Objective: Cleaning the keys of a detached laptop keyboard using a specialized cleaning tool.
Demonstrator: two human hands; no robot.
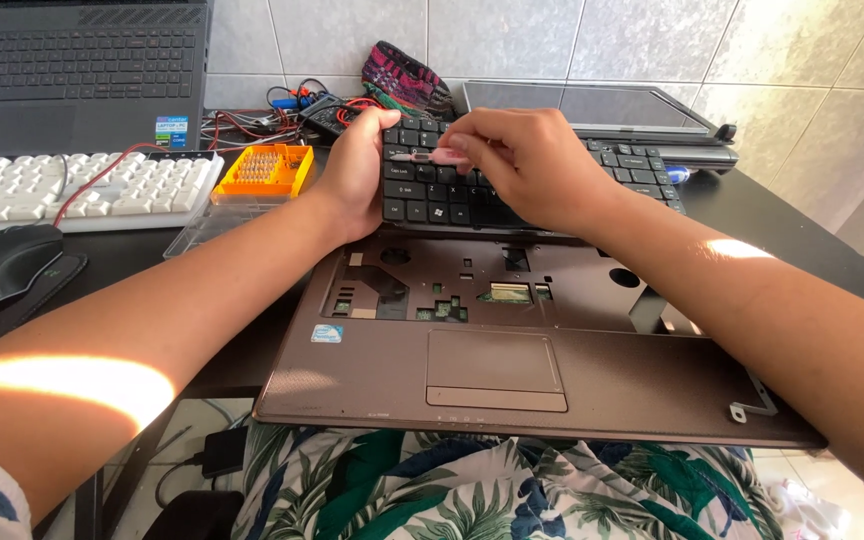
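Brown laptop base (512, 375) lies on the dark bench (752, 205), keyboard bay bare, circuit parts and a ribbon connector showing above the touchpad (495, 368). Black loose keyboard (532, 185) is lifted off the bay, tilted up along the far edge of the laptop base, its near edge resting just above the open bay.

Left hand (357, 170) grips the keyboard's left end, thumb on the key face, fingers curled behind it. Right hand (527, 165) is closed narrow, pinching a small pinkish-handled screwdriver (422, 156) that lies roughly level across the upper key rows, tip toward the left hand. Can't tell what the tip touches.

Left of the laptop base: orange bit set box (264, 170) on a clear tray, then a white keyboard (72, 190) with a red wire across it, and a black mouse (2, 268) nearer the person. Far left behind the base: dark grey laptop (77, 70). Behind the base: tangle of wires and a multimeter (327, 115), a patterned cloth pouch (407, 78), and a closed silver laptop (602, 115) against the tiled wall. Leaf-print fabric (472, 490) is below the base's near edge.
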